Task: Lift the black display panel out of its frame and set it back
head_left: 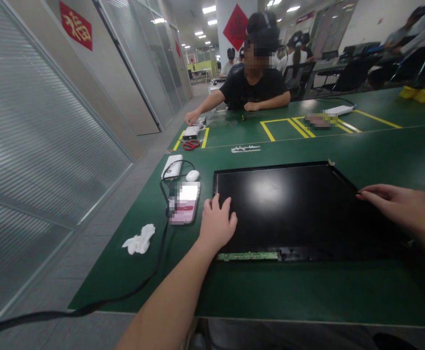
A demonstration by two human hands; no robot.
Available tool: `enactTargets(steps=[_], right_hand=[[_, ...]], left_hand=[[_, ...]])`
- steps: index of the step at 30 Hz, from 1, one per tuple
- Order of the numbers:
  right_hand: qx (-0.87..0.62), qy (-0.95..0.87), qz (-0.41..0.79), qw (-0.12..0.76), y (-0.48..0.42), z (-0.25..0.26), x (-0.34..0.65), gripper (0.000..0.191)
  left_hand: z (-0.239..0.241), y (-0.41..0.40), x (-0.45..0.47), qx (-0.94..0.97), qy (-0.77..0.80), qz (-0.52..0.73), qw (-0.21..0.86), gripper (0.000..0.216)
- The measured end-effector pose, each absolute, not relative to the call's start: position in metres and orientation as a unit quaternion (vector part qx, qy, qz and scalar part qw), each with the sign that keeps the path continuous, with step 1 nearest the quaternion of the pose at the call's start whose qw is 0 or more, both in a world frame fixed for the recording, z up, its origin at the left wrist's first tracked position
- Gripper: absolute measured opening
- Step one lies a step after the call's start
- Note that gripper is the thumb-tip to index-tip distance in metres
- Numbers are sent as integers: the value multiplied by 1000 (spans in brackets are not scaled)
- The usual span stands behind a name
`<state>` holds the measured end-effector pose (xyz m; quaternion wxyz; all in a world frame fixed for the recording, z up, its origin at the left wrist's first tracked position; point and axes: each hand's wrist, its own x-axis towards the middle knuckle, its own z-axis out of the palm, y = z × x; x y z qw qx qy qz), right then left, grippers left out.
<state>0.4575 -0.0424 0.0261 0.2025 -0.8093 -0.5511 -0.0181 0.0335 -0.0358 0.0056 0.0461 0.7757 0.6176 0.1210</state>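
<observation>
A black display panel (300,209) lies flat on the green table, glossy, with a ceiling light mirrored in it. Along its near edge on the left runs a green circuit strip (249,256). My left hand (218,221) rests on the panel's left edge, fingers spread and holding nothing. At the right edge my right hand (398,204) has thumb and forefinger pinched together at the rim; what is between the fingertips is too small to make out. A small pale tab (331,163) sticks up at the far right corner.
Left of the panel are a phone (185,204), a white mouse-shaped case (192,176), a white power bank (172,166), a black cable (161,248) and crumpled tissue (139,239). Beyond lie red scissors (191,145) and white strips (246,148). Across the table a person (256,87) reaches toward small boxes.
</observation>
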Motion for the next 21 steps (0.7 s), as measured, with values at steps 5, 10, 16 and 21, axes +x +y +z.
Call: enactTargets(steps=[5,10,16,21], right_hand=[[-824,-541,-3,168,-44,24,461,32],[-832,-537,-5,137,-44,24,458,29],[-825,-560,-18,71,-38,27,456,27],[-823,-563,-10,71,-40,27,455,29]], left_hand=[[7,-39,37,785,611,99,23,52],[7,-38,37,792,605,84,7,53],[1,-38,38,794,599,99,-5,54],[-1,-37,39,794,599,103,-12,54]])
